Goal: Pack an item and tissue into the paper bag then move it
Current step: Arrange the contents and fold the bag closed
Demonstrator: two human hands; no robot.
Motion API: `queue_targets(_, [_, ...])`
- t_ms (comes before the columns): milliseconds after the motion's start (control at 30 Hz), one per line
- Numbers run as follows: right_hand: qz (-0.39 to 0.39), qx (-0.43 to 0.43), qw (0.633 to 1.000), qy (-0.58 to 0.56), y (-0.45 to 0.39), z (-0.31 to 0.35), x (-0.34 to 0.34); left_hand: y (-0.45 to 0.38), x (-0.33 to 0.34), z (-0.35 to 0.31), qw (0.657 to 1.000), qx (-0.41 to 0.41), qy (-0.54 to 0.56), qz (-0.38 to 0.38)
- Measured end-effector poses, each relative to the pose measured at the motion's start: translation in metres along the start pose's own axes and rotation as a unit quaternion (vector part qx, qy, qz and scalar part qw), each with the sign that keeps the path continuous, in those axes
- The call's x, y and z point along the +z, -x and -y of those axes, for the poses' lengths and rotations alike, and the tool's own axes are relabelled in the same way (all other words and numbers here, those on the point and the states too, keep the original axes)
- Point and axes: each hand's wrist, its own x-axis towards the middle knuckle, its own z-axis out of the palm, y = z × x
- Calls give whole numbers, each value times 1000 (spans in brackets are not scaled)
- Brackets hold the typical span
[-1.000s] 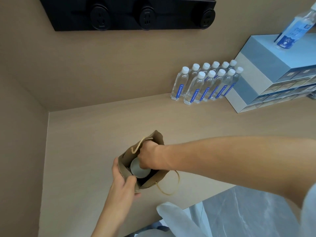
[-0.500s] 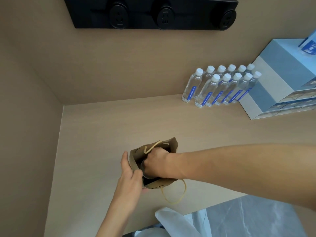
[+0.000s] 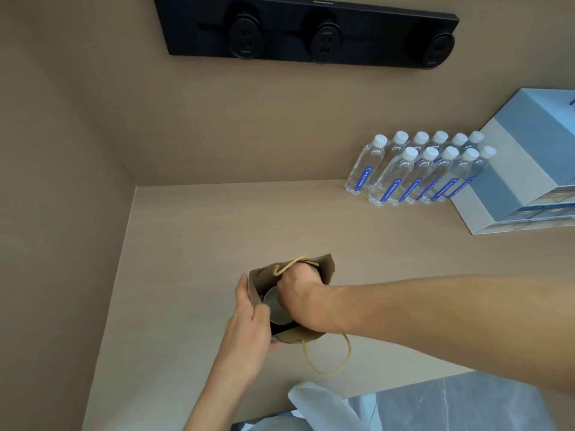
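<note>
A small brown paper bag (image 3: 325, 269) with tan rope handles stands open on the beige counter (image 3: 193, 244). Inside it I see the pale round rim of a cup-like item (image 3: 275, 307). My left hand (image 3: 249, 331) grips the bag's near-left edge and holds the mouth open. My right hand (image 3: 297, 289) reaches into the bag from the right, its fingers curled down inside next to the item; the fingertips are hidden, so I cannot tell what they hold. One rope handle (image 3: 329, 359) loops out onto the counter toward me. No tissue is visible.
Several water bottles (image 3: 413, 172) stand in rows at the back right beside stacked blue-and-white boxes (image 3: 522, 169). A black socket strip (image 3: 305, 32) runs along the back wall. A side wall closes the left. White fabric (image 3: 320, 405) lies below the counter's front edge.
The view has shifted, so the scene sits further right and lower in frame. My right hand has stayed inside the bag, and the item's rim shows again beside it.
</note>
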Motion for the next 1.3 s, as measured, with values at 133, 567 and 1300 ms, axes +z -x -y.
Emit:
queue_targets(133, [-7,23,997,-70,29,-16,-9,0,1,4,1000,11,-17,8])
queue_targets(567, [9,17,963,-270,30,-36,-5,-6,7,14,998,50,-20,10])
queue_targets(1300, [-218,84,728,-644,139,-66,23,-2,-7,7,998,37,53,28])
